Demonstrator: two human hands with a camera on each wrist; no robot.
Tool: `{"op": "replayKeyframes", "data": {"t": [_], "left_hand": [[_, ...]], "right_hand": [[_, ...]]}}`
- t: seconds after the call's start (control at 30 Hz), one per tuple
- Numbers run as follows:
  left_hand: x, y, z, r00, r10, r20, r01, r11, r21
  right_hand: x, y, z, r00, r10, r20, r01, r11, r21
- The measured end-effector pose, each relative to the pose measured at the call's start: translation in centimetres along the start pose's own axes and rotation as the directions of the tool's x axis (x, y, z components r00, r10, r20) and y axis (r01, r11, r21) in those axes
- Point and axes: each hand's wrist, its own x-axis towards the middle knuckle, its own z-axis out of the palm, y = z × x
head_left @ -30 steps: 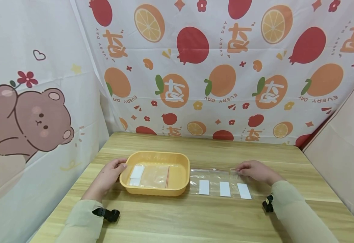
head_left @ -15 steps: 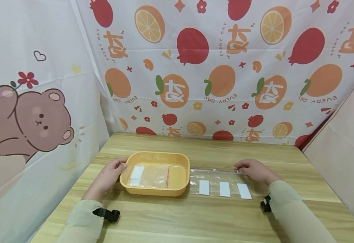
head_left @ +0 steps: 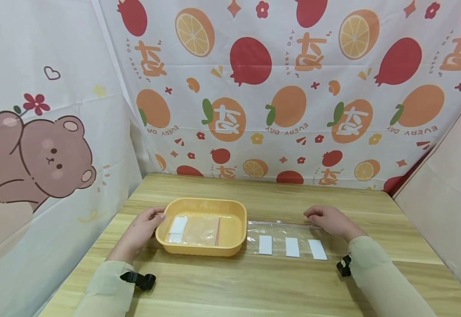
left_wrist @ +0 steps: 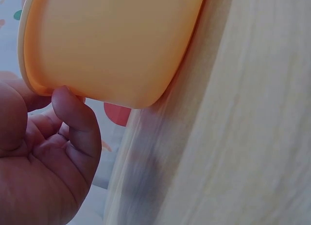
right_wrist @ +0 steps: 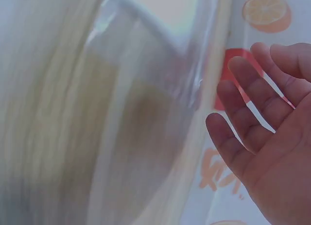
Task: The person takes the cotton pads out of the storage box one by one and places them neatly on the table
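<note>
My left hand (head_left: 140,228) holds the left end of a yellow plastic tray (head_left: 200,251), with thumb and fingers at its rim. In the left wrist view the fingers are curled at the tray wall (left_wrist: 116,45). Inside the tray lies a clear zip bag (head_left: 203,231) with a red zip line and white labels (head_left: 179,224). Right of the tray, clear zip bags (head_left: 276,229) lie overlapped in a row, each white label (head_left: 292,247) toward the front. My right hand (head_left: 332,221) hovers just over the bags' far right corner, its fingers loosely bent and empty in the right wrist view.
The things lie on a wood-grain table (head_left: 230,286). Behind it hangs a fruit-print cloth (head_left: 250,105), and a bear-print cloth (head_left: 56,158) stands along the left side. A plain pale cloth (head_left: 448,185) closes off the right.
My right hand has let go of the rightmost zip bag's top edge and risen slightly up and left. My left hand and the tray have stayed in place.
</note>
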Motion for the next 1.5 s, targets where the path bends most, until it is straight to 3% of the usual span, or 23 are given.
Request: {"op": "replayKeyframes", "data": {"t": [0.4,0.77,0.87,1.03,1.17,1.27,1.5], "left_hand": [[0.1,-0.1,0.1,1.0,0.003,0.006,-0.003,1.0,-0.006],[0.2,-0.1,0.0,1.0,0.005,-0.004,-0.005,1.0,0.001],[0.2,-0.1,0.0,1.0,0.004,-0.004,-0.004,1.0,-0.001],[0.2,-0.1,0.0,1.0,-0.004,-0.005,0.004,1.0,-0.01],[0.2,0.0,0.1,1.0,0.002,0.002,-0.002,1.0,-0.007],[0.2,0.0,0.2,1.0,0.0,0.003,0.0,1.0,-0.007],[0.3,-0.4,0.0,1.0,-0.003,-0.006,0.004,1.0,0.007]], "right_hand": [[0.2,-4.3,1.3,0.995,-0.103,0.012,0.101,0.987,0.125],[0.3,-9.4,3.0,0.989,-0.132,0.059,0.112,0.957,0.266],[0.6,-10.6,3.4,0.986,-0.148,0.081,0.11,0.929,0.354],[1.1,-13.0,4.2,0.974,-0.189,0.128,0.085,0.822,0.563],[1.5,-14.6,5.1,0.968,-0.215,0.131,0.077,0.747,0.66],[1.9,-15.7,6.0,0.969,-0.206,0.134,0.062,0.731,0.68],[3.0,-17.5,8.4,0.96,-0.215,0.177,0.038,0.731,0.681]]}}
